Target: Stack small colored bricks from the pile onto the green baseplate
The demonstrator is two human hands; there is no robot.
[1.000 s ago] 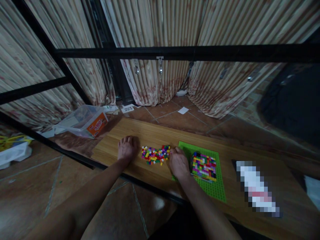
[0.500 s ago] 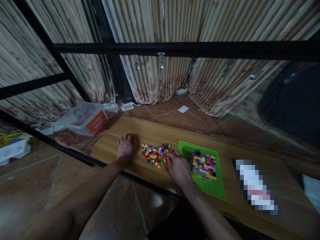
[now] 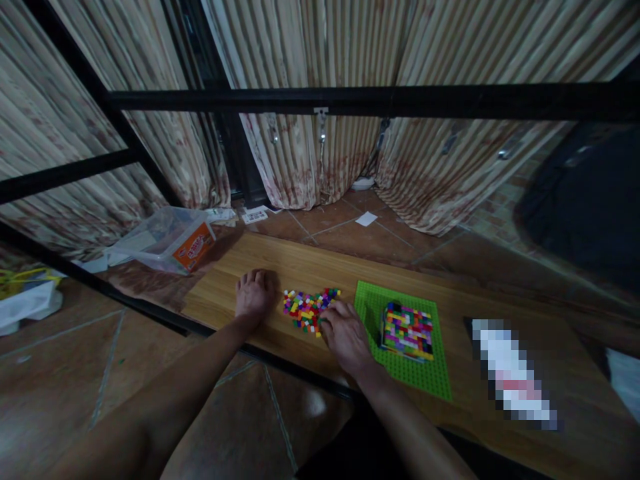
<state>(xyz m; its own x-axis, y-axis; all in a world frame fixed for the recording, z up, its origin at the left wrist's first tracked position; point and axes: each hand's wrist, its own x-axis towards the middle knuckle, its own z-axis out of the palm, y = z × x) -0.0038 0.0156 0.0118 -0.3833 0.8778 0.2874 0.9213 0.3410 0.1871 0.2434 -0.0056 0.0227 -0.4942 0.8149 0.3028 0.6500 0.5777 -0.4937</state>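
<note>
A heap of small coloured bricks (image 3: pixel 306 308) lies on the wooden board (image 3: pixel 310 270). My left hand (image 3: pixel 254 295) rests knuckles-up on the board just left of the heap, its fingers curled under. My right hand (image 3: pixel 344 335) reaches into the heap's right edge with bent fingers; what its fingertips pinch is hidden. To the right lies a green baseplate (image 3: pixel 420 373) carrying a multicoloured block of stacked bricks (image 3: pixel 408 329).
A clear plastic tub with an orange label (image 3: pixel 170 241) sits on the floor at the board's left end. Black frame bars (image 3: pixel 350 100) cross above. Curtains hang behind. A blurred white object (image 3: pixel 513 377) lies on the board at right.
My right hand has slid left, off the baseplate's edge and into the right side of the brick heap. The left hand has stayed put.
</note>
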